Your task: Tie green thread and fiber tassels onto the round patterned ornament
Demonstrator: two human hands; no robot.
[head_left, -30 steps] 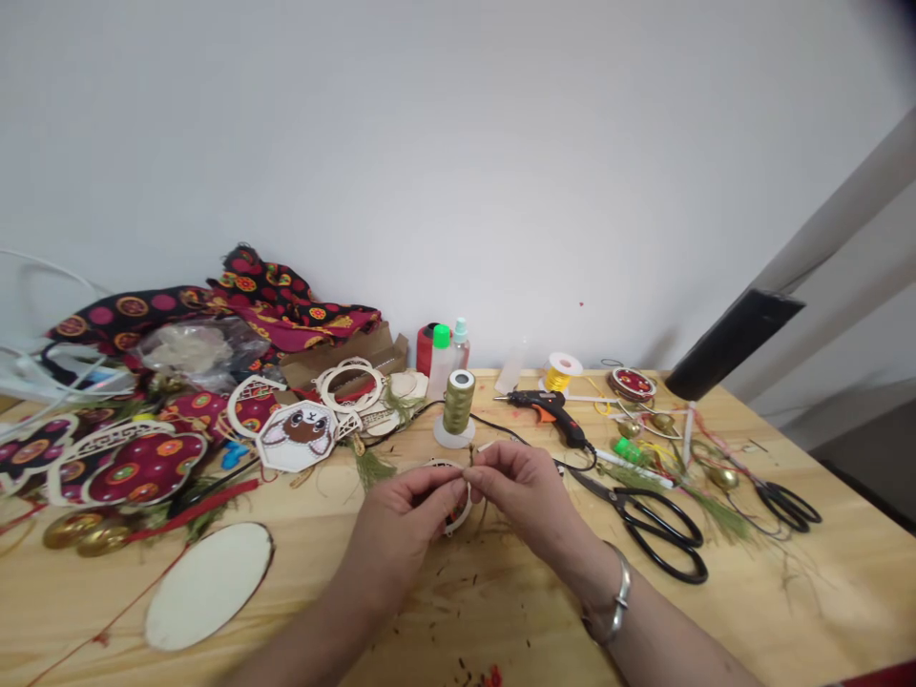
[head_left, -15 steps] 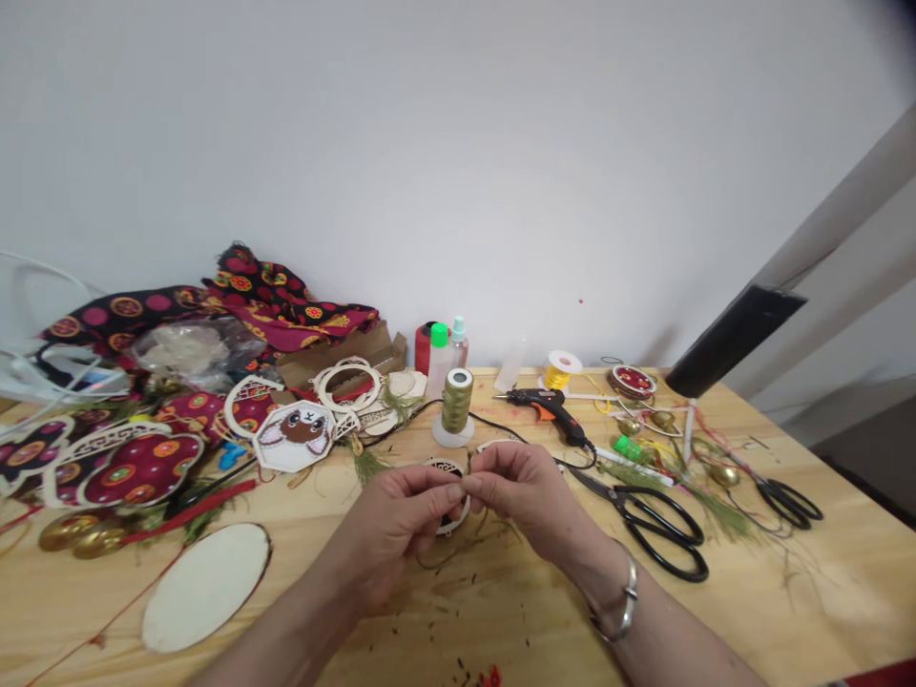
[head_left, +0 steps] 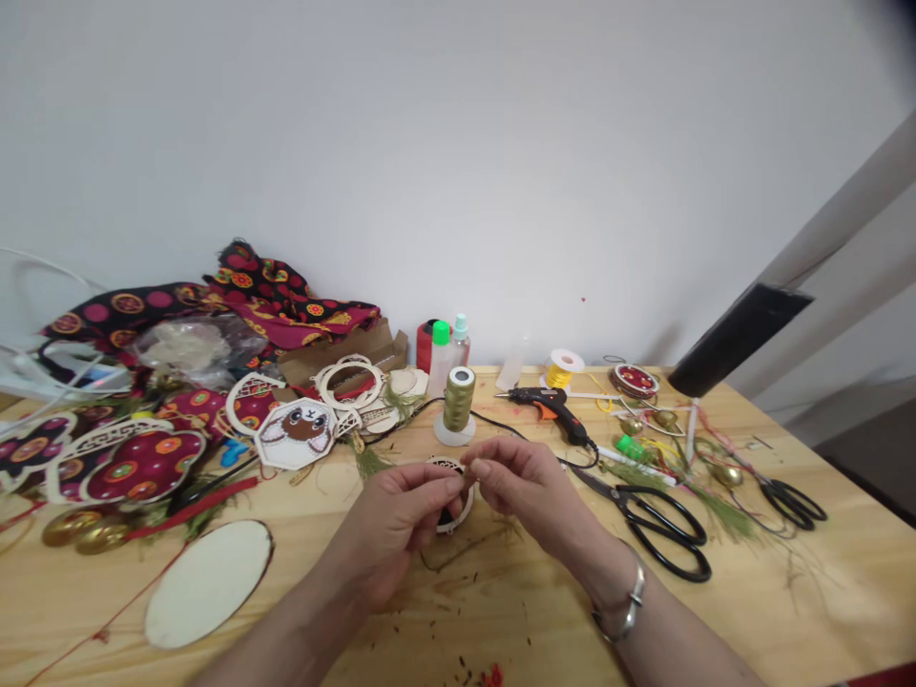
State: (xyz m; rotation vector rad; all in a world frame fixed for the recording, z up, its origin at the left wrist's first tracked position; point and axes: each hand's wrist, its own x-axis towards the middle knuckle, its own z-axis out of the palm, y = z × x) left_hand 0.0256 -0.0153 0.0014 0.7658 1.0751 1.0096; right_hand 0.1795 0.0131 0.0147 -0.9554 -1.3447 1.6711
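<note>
My left hand (head_left: 405, 520) is closed, thumb and forefinger pinched on a thin olive cord (head_left: 462, 561) whose loose end trails below the hands. My right hand (head_left: 519, 491), with a silver bangle at the wrist, pinches close by at the same cord; its fingertips nearly meet the left ones. Just behind the fingers, a small round openwork wooden ornament (head_left: 464, 515) with a dark centre is partly covered by both hands. A spool of olive thread (head_left: 459, 401) stands upright beyond them.
Large black-handled scissors (head_left: 662, 530) and a glue gun (head_left: 554, 410) with its cable lie to the right. An oval wooden disc (head_left: 209, 584) lies at front left. Patterned fabric (head_left: 286, 296) and a sheep-face ornament (head_left: 297, 434) crowd the left side. Yellow cord (head_left: 564, 366) stands at the back.
My right fingertips have shifted slightly right and up, away from the left ones. The trailing cord lies a little straighter below. My left hand has barely moved.
</note>
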